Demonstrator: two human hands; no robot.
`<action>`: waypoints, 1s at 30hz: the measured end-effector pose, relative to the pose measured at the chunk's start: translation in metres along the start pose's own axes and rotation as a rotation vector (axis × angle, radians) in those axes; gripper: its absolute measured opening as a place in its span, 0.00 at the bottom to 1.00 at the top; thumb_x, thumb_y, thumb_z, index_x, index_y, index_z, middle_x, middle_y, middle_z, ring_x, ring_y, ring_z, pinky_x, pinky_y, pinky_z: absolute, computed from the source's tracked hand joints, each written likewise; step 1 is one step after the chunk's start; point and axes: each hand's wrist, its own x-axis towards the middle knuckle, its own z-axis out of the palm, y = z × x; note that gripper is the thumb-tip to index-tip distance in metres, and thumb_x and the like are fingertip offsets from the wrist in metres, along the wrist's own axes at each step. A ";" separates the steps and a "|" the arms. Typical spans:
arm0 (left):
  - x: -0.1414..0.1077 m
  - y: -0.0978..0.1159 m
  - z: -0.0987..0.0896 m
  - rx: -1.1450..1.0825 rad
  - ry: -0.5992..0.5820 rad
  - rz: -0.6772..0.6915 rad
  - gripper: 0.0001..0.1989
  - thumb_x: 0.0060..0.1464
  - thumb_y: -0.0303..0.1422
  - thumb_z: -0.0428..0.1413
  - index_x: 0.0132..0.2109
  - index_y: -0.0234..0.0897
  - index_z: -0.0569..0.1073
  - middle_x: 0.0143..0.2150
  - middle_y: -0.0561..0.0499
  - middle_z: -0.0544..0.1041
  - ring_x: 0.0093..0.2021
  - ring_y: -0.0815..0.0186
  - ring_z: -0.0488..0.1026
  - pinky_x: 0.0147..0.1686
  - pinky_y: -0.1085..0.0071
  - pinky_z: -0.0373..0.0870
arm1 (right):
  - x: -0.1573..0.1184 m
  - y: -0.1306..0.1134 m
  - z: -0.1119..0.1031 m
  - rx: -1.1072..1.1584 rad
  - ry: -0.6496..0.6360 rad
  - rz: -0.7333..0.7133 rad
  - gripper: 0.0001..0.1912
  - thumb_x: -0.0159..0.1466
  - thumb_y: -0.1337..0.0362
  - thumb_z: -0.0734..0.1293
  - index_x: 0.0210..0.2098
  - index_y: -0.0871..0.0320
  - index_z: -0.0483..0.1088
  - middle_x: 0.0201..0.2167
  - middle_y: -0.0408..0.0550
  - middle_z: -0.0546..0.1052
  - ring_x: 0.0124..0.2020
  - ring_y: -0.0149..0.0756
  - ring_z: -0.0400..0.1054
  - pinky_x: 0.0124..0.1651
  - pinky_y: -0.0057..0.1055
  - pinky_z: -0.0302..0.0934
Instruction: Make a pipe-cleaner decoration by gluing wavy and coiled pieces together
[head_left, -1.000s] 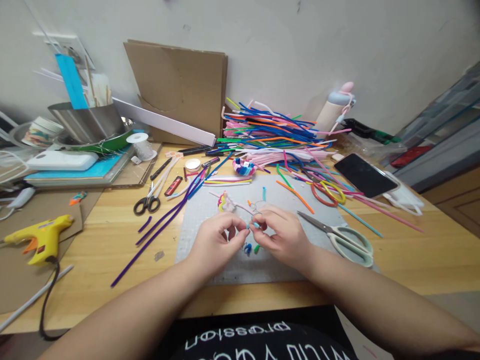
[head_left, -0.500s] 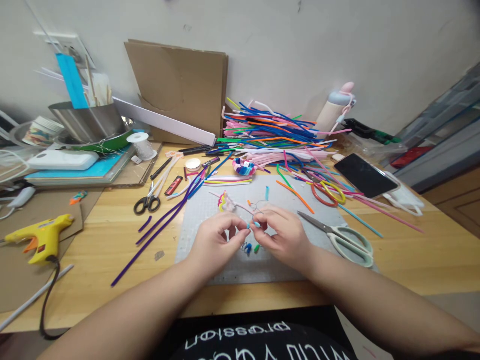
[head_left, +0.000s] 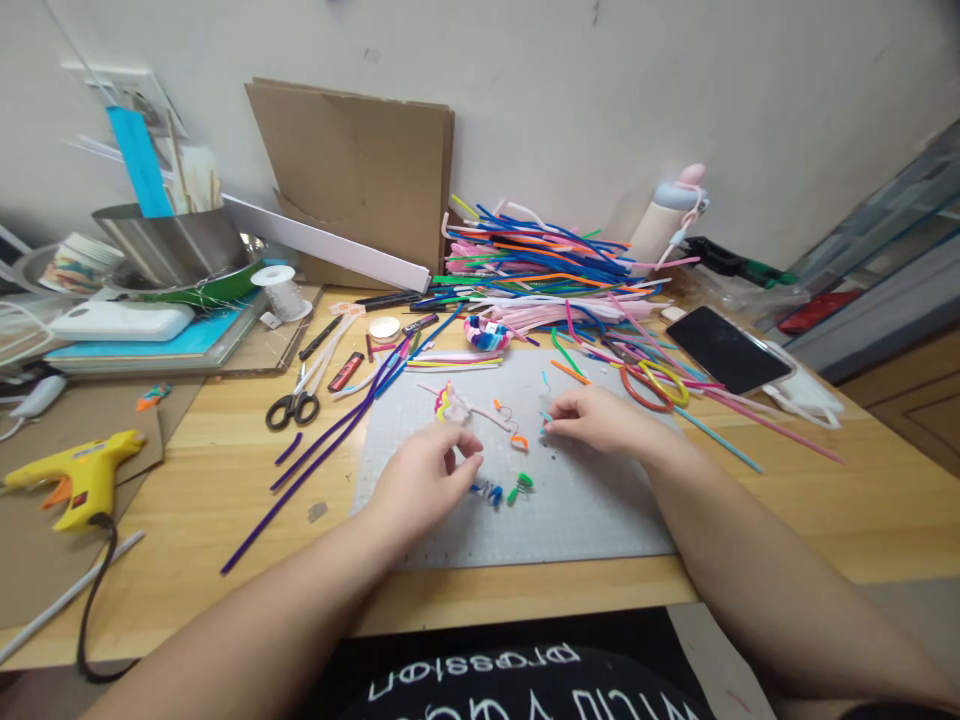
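Note:
My right hand [head_left: 604,425] pinches a short light-blue pipe-cleaner piece [head_left: 547,418] at the right of the grey cutting mat [head_left: 585,520]. Another small light-blue bit [head_left: 546,380] lies just beyond its fingertips. My left hand [head_left: 435,470] hovers over the mat's left side, fingers curled and slightly apart from the thumb, with nothing visible between them. Close to it lie a blue piece with coiled wire [head_left: 495,494] and a green piece [head_left: 524,481]. An orange loop [head_left: 519,442] rests between the hands. Behind the left hand sits a pink, yellow and white pipe-cleaner shape [head_left: 448,402].
A heap of pipe cleaners [head_left: 547,260] lies against the wall. Around the mat are black-handled scissors [head_left: 292,408], purple pipe cleaners [head_left: 315,465], a phone [head_left: 727,350] and red-and-yellow-handled scissors [head_left: 652,385]. A yellow glue gun [head_left: 82,475] with its cord is at the left.
My hands have parted. The right moved right and away from me with the light-blue piece, its arm now covering the green-handled scissors. The orange loop and the green piece have come into fuller view.

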 end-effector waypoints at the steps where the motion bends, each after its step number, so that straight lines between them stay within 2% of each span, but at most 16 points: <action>1: 0.000 -0.001 0.000 0.022 -0.030 0.005 0.06 0.52 0.33 0.55 0.36 0.39 0.75 0.34 0.50 0.76 0.29 0.66 0.68 0.31 0.70 0.61 | 0.001 0.002 0.001 -0.004 -0.007 0.010 0.11 0.54 0.59 0.67 0.20 0.58 0.69 0.16 0.39 0.69 0.20 0.30 0.60 0.23 0.27 0.53; 5: 0.000 -0.004 -0.003 0.076 -0.093 -0.018 0.04 0.50 0.32 0.56 0.34 0.40 0.75 0.35 0.50 0.77 0.29 0.64 0.67 0.31 0.69 0.60 | 0.000 0.005 0.004 -0.026 0.021 0.048 0.08 0.54 0.60 0.69 0.25 0.58 0.72 0.20 0.42 0.73 0.22 0.31 0.63 0.24 0.27 0.53; 8: -0.001 -0.004 -0.005 0.108 -0.104 -0.035 0.04 0.49 0.31 0.56 0.33 0.41 0.76 0.36 0.49 0.77 0.31 0.63 0.68 0.32 0.69 0.60 | -0.005 0.000 0.001 -0.095 0.137 0.069 0.10 0.58 0.59 0.66 0.25 0.58 0.71 0.23 0.46 0.75 0.25 0.34 0.65 0.25 0.28 0.53; 10: -0.001 -0.004 -0.004 0.127 -0.102 -0.027 0.04 0.50 0.31 0.56 0.34 0.41 0.75 0.35 0.50 0.77 0.31 0.63 0.68 0.31 0.69 0.59 | -0.010 -0.007 -0.001 -0.116 0.199 0.004 0.12 0.61 0.58 0.64 0.26 0.58 0.71 0.24 0.47 0.75 0.26 0.35 0.66 0.27 0.29 0.54; 11: -0.001 -0.004 -0.004 0.137 -0.100 -0.018 0.04 0.51 0.31 0.56 0.34 0.41 0.75 0.34 0.50 0.76 0.30 0.63 0.68 0.31 0.70 0.58 | -0.013 -0.012 0.000 -0.100 0.177 -0.080 0.11 0.62 0.59 0.64 0.27 0.57 0.72 0.25 0.47 0.75 0.27 0.35 0.67 0.28 0.29 0.56; 13: -0.001 -0.003 -0.003 0.156 -0.095 0.002 0.05 0.52 0.31 0.55 0.34 0.41 0.75 0.33 0.50 0.76 0.30 0.63 0.67 0.30 0.70 0.58 | -0.020 -0.022 0.003 -0.039 0.017 -0.319 0.06 0.62 0.61 0.65 0.34 0.55 0.73 0.31 0.46 0.76 0.32 0.35 0.69 0.33 0.29 0.60; 15: -0.001 -0.002 -0.002 0.169 -0.093 0.013 0.05 0.53 0.31 0.54 0.34 0.40 0.75 0.34 0.50 0.76 0.30 0.63 0.68 0.31 0.69 0.58 | -0.026 -0.032 0.010 -0.037 -0.125 -0.502 0.07 0.60 0.64 0.67 0.38 0.54 0.73 0.38 0.46 0.75 0.37 0.35 0.69 0.37 0.30 0.62; 17: -0.001 0.000 -0.002 0.170 -0.086 0.019 0.06 0.54 0.32 0.53 0.35 0.40 0.75 0.34 0.50 0.76 0.30 0.63 0.68 0.31 0.69 0.59 | -0.031 -0.038 0.018 -0.087 -0.159 -0.559 0.08 0.58 0.66 0.69 0.38 0.54 0.72 0.40 0.46 0.74 0.38 0.35 0.69 0.38 0.30 0.62; 20: -0.001 0.001 -0.003 0.168 -0.069 0.036 0.06 0.54 0.32 0.53 0.34 0.40 0.75 0.33 0.50 0.75 0.30 0.63 0.68 0.31 0.69 0.59 | -0.034 -0.042 0.027 -0.143 -0.185 -0.568 0.06 0.57 0.69 0.68 0.35 0.55 0.71 0.37 0.45 0.73 0.36 0.36 0.69 0.37 0.31 0.62; 23: 0.000 0.001 -0.003 0.157 -0.064 0.062 0.06 0.54 0.31 0.53 0.34 0.39 0.75 0.34 0.49 0.76 0.31 0.64 0.69 0.32 0.69 0.61 | -0.034 -0.043 0.027 -0.122 -0.214 -0.559 0.05 0.57 0.71 0.67 0.33 0.56 0.71 0.34 0.45 0.74 0.33 0.35 0.68 0.35 0.31 0.61; 26: -0.001 0.003 -0.001 0.081 -0.040 0.081 0.06 0.55 0.31 0.53 0.36 0.38 0.75 0.35 0.49 0.77 0.32 0.65 0.69 0.32 0.69 0.62 | -0.033 -0.046 0.021 0.078 -0.180 -0.503 0.05 0.58 0.71 0.65 0.33 0.57 0.71 0.31 0.44 0.73 0.32 0.33 0.66 0.35 0.30 0.60; 30: -0.003 0.008 0.003 -0.092 0.050 0.058 0.08 0.56 0.31 0.52 0.41 0.38 0.74 0.36 0.50 0.77 0.28 0.69 0.68 0.29 0.71 0.63 | -0.032 -0.051 0.019 0.680 -0.107 -0.292 0.03 0.58 0.65 0.66 0.33 0.58 0.70 0.28 0.42 0.71 0.26 0.29 0.62 0.29 0.28 0.56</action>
